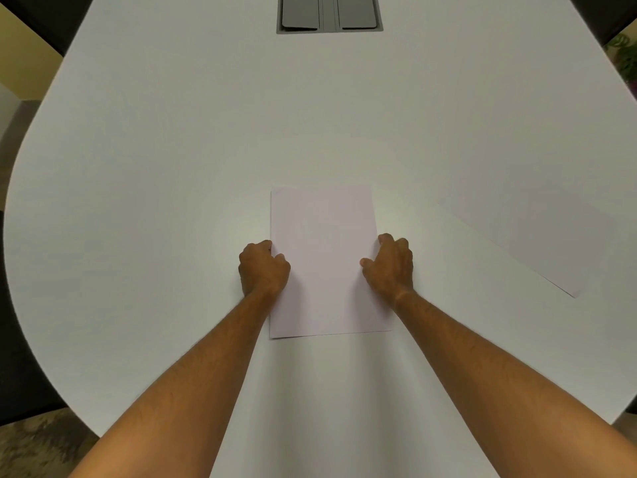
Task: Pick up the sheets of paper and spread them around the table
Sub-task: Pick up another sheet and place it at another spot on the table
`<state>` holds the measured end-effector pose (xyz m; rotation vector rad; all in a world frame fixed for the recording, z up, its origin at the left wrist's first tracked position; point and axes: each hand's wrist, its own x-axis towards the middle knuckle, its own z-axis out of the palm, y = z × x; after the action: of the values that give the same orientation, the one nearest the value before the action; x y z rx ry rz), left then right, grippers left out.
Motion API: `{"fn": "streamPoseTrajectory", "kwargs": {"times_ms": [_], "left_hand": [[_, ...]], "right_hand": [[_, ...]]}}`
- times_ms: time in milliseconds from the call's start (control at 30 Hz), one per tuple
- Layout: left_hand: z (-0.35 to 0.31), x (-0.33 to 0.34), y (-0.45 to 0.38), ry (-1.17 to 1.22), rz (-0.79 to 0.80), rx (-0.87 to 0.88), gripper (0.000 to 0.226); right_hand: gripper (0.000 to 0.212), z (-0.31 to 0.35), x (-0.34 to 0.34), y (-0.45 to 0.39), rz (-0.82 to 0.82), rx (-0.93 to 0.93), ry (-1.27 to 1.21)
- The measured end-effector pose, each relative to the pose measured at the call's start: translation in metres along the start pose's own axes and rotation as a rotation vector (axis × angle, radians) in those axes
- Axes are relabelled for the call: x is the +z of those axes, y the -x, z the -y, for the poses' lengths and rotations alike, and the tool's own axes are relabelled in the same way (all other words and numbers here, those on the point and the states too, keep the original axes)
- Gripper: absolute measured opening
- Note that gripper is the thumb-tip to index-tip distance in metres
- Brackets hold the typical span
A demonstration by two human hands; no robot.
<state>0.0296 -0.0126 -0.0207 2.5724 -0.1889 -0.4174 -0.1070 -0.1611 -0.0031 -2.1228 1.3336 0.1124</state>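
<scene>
left hand (pixel 263 269) and right hand (pixel 389 265) curled gripping blank paper stack (pixel 322 260) edges

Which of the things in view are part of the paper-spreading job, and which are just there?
Part of the job:
- paper stack in front of the person, left hand and right hand curled on its side edges
- single sheet lying flat to the right
- table

Just there:
- grey cable hatch set in the table's far end
- plant at the far right
</scene>
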Motion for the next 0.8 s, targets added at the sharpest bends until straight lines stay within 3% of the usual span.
{"fn": "streamPoseTrajectory", "kwargs": {"times_ms": [133, 200, 400, 533, 800], "left_hand": [[0.000, 0.000, 0.000, -0.067, 0.017, 0.059, 0.016], [0.000, -0.001, 0.001, -0.079, 0.020, 0.071, 0.031], [-0.002, -0.002, 0.004, 0.000, -0.037, 0.073, 0.036], [-0.005, -0.004, 0.001, 0.209, -0.029, -0.010, 0.022], [0.000, -0.004, -0.005, 0.340, -0.023, -0.036, 0.006]], "right_hand": [[0.050, -0.004, 0.006, 0.001, -0.041, -0.111, 0.251], [0.061, -0.007, 0.007, 0.001, -0.038, -0.137, 0.332], [0.072, -0.011, 0.005, -0.001, -0.013, -0.178, 0.406], [0.072, -0.012, 0.005, -0.001, -0.002, -0.172, 0.392], [0.071, -0.014, 0.004, -0.002, 0.000, -0.185, 0.354]]}}
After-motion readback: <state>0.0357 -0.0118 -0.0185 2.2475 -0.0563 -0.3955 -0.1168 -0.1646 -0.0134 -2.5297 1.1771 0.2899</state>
